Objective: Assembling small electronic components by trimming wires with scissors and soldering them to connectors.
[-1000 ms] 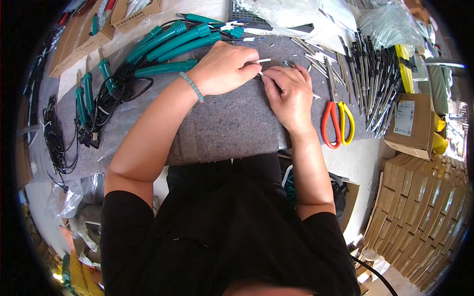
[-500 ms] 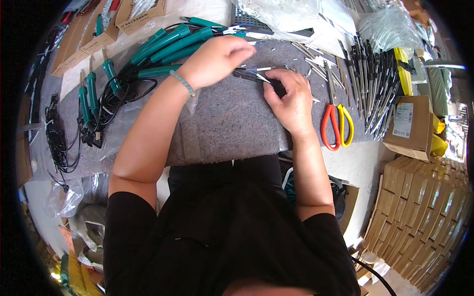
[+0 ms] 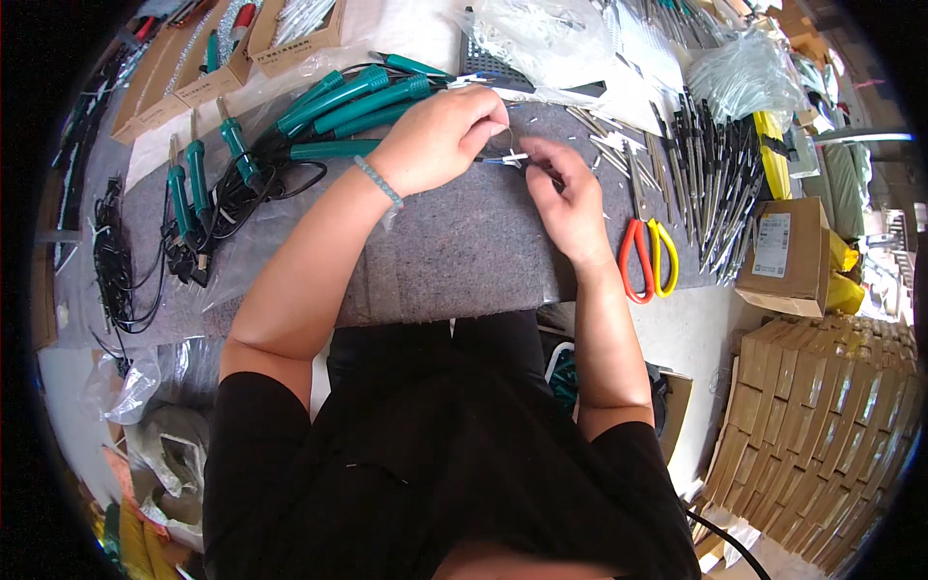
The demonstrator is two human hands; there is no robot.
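From the head view, you look to be midway through fitting or threading a small part: your left hand [image 3: 440, 138] and right hand [image 3: 570, 198] meet over the grey felt mat [image 3: 454, 251] at the far side of the surface. Between them sits a thin metal piece with a blue end [image 3: 507, 159], held just above the mat. Your left fingers are pinched together on it; your right fingers close on its other end, though what exactly they grip is too small to tell. The next move likely calls for a steady, fine alignment with both wrists braced. Your left forearm crosses in diagonally, the right comes up straighter. Green-handled soldering irons [image 3: 348, 101] lie just beyond your left hand, and red-and-yellow scissors [image 3: 648, 256] lie beside your right wrist.
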